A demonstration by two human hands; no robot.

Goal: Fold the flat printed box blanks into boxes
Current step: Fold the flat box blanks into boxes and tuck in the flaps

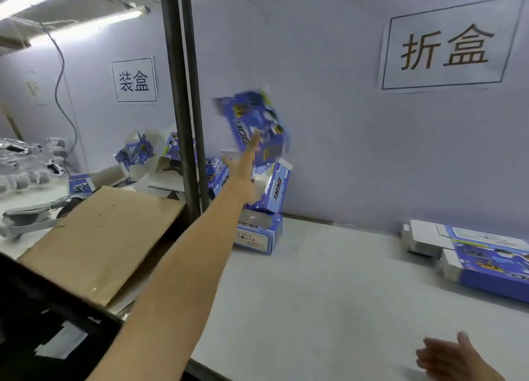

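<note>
- A brown cardboard sheet lies tilted over the desk's left edge.
- Folded blue boxes are piled at the desk's far-left corner, by the dark upright post.
- The left hand reaches out over that pile with fingers straight, gripping nothing; a blurred blue box hangs in the air at its fingertips.
- The right hand hovers slack and empty over the near right edge.
- Flat printed blanks are stacked at the right edge.
</note>
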